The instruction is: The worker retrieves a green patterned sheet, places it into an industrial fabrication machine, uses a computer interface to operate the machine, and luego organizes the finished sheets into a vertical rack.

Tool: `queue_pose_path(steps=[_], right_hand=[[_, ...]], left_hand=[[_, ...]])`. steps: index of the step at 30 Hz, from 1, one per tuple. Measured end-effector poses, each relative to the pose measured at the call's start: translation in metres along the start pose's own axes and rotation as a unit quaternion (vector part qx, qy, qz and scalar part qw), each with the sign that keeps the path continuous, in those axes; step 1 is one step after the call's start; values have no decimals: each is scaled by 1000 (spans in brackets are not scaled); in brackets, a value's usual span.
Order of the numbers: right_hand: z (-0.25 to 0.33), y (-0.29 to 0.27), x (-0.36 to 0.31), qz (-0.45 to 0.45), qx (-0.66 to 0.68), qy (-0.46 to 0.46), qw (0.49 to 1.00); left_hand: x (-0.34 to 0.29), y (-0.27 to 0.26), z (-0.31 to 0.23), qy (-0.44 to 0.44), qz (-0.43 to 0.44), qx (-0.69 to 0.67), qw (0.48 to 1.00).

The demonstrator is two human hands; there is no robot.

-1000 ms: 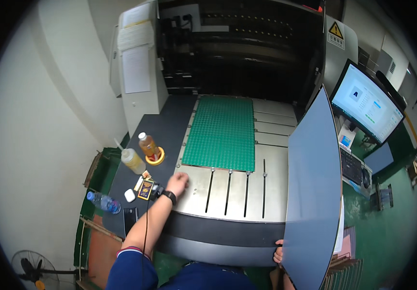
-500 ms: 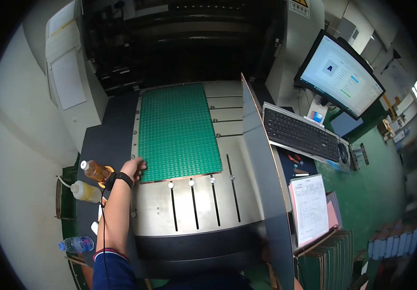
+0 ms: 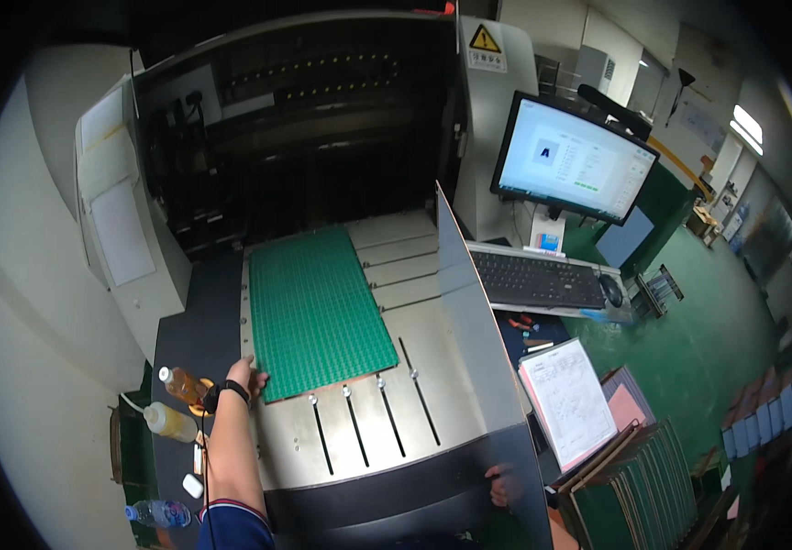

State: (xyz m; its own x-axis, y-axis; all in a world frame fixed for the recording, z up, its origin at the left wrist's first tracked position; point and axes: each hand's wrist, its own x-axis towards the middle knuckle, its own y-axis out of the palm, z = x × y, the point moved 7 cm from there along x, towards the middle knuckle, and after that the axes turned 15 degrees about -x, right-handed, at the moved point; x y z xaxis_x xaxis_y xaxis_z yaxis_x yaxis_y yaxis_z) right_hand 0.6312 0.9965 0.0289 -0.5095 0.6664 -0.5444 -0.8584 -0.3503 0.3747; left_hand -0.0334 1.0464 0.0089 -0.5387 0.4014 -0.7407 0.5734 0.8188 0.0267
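L hand (image 3: 247,377) at corner of green mat (image 3: 318,312), R hand (image 3: 503,484) nr grey panel (image 3: 480,339), grips unclear

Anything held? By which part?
Right hand holds large grey copper-edged panel toward its near end; left hand at near-left corner of green gridded rectangular sheet, grip unclear.

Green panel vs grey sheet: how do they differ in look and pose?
Surface: the green panel has a grid texture; the grey sheet looks smooth and faintly reflective.
Pose: the green panel lies flat on the metal bed; the grey sheet stands upright.
View: the green panel shows its broad face; the grey sheet is seen at a steep slant.
Shared: both are flat with a copper-coloured edge.
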Motion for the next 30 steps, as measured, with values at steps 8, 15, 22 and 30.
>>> queue_pose_path(steps=[8, 15, 22, 30], right_hand=[[-1, -2, -4, 33, 82, 1, 996], [-10, -4, 2, 159, 196, -10, 968], [-15, -10, 8, 259, 210, -1, 943], [11, 3, 17, 201, 121, 41, 971]], left_hand=[[-3, 4, -22, 197, -95, 329, 919], [10, -9, 0, 114, -69, 86, 987], [18, -5, -9, 187, -130, 89, 970], [-73, -42, 38, 193, 1, -183, 964]])
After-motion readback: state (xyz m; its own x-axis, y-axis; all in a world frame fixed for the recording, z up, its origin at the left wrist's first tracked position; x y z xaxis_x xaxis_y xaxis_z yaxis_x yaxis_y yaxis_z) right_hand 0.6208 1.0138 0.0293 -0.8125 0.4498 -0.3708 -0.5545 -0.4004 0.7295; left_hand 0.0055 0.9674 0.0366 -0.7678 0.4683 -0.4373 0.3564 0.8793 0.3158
